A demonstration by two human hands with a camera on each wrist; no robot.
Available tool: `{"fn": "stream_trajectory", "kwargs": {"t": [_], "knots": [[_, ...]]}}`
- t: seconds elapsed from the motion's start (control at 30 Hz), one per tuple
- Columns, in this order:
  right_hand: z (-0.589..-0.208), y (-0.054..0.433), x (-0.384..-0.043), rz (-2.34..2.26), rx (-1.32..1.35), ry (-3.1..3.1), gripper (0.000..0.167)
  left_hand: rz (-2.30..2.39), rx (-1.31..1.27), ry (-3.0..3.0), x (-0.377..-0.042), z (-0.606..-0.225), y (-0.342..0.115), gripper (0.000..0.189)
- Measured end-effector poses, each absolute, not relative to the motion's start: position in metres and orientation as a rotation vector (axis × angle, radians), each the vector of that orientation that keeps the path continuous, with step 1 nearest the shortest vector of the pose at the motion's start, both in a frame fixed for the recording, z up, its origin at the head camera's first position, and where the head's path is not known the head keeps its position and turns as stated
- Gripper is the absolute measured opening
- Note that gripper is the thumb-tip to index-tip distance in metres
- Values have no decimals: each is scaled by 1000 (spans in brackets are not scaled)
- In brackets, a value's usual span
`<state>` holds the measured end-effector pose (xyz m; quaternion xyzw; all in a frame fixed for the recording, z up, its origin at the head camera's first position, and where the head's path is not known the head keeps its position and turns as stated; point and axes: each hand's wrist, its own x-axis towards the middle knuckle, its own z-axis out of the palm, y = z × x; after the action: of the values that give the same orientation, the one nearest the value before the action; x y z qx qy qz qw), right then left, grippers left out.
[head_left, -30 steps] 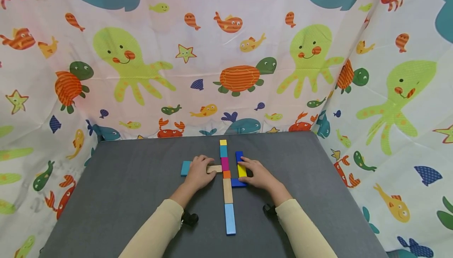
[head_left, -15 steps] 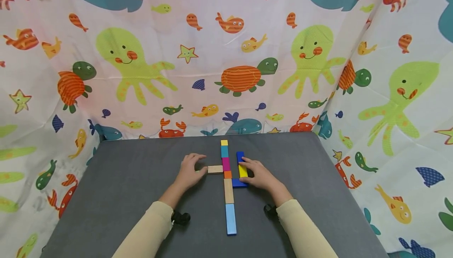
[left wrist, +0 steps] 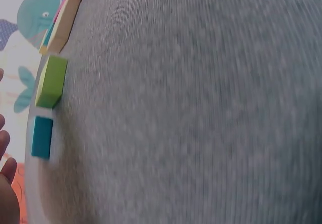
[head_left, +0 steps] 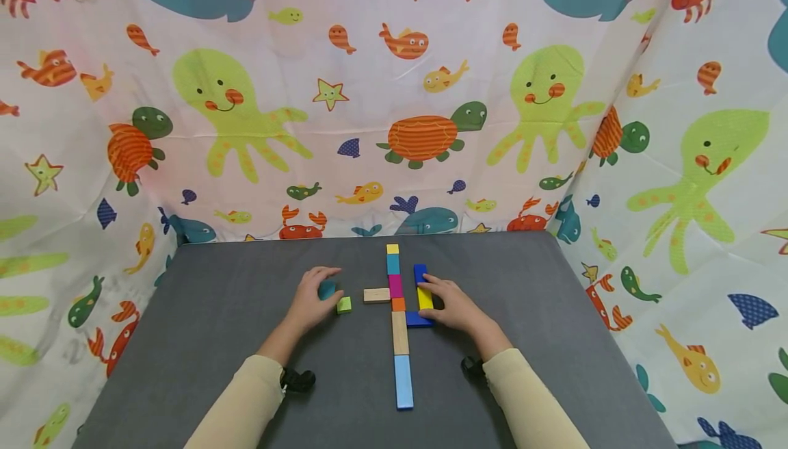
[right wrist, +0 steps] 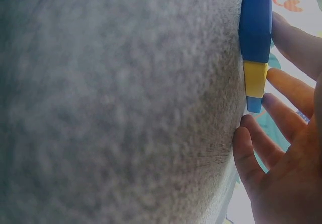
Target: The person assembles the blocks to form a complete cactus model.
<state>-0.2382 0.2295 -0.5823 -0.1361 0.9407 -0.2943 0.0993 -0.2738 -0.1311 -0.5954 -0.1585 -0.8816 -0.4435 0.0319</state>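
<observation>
In the head view my left hand is spread around a teal block, which it partly hides. Beside its thumb lies a green block. The left wrist view shows the fingers apart from the teal block. My right hand rests its fingertips along the right side of a yellow block that lies between two dark blue blocks. One of these, a blue block, shows large in the right wrist view. A short wooden block reaches leftward from the middle column.
The column runs down the table: a small yellow block, a teal one, a magenta block, an orange block, a long wooden block and a light blue block. A printed curtain hangs behind.
My left hand has drawn back leftward from the short wooden block, and the green block that was hidden now shows. My right hand stays at the yellow block. The view has shifted slightly.
</observation>
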Motion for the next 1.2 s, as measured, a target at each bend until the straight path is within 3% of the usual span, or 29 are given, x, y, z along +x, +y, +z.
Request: {"fn": "stream_trajectory", "kwargs": {"t": [0.43,0.7,1.2], "knots": [[-583,230,-237,-865,-402,2786,67,-1527,-411,-2811,-283,-606,-157,66],[-586,231,-238,-861,-410,2788,66,-1365,-516,-2904,-283,-608,-158,74],[-585,232,-240,-839,-403,2788,68,-1266,-524,-2965,-287,-606,-162,63]]}}
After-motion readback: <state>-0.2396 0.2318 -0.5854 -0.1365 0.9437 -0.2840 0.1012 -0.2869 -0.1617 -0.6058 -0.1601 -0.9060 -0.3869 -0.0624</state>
